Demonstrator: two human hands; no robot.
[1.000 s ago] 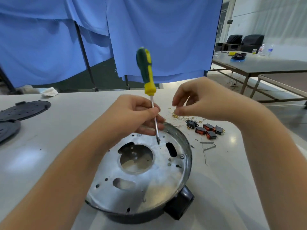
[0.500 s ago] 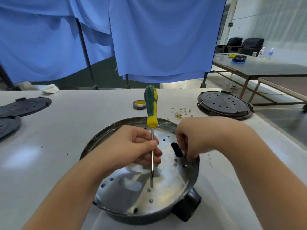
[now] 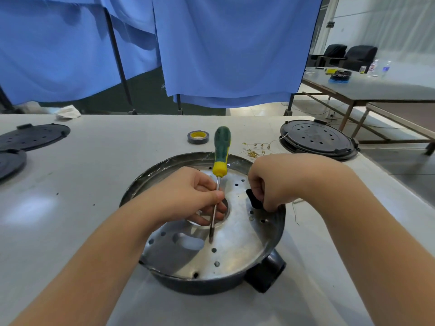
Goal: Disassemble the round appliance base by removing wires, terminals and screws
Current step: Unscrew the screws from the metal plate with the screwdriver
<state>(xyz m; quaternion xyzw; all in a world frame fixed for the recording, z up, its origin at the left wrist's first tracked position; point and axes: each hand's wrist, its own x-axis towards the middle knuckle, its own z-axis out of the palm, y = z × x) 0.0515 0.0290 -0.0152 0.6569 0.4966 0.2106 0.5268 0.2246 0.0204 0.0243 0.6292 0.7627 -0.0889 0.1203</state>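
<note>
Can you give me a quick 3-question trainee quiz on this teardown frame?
1. True or false: the left hand grips the screwdriver by its metal shaft, not its handle.
2. Where are the right hand fingers? A) on the tape roll B) at the right inner edge of the round base C) on the black lid
3. What lies loose on the table between the tape roll and the black lid?

Key: 1 true. 2 B. 3 brass terminals with thin wires.
</note>
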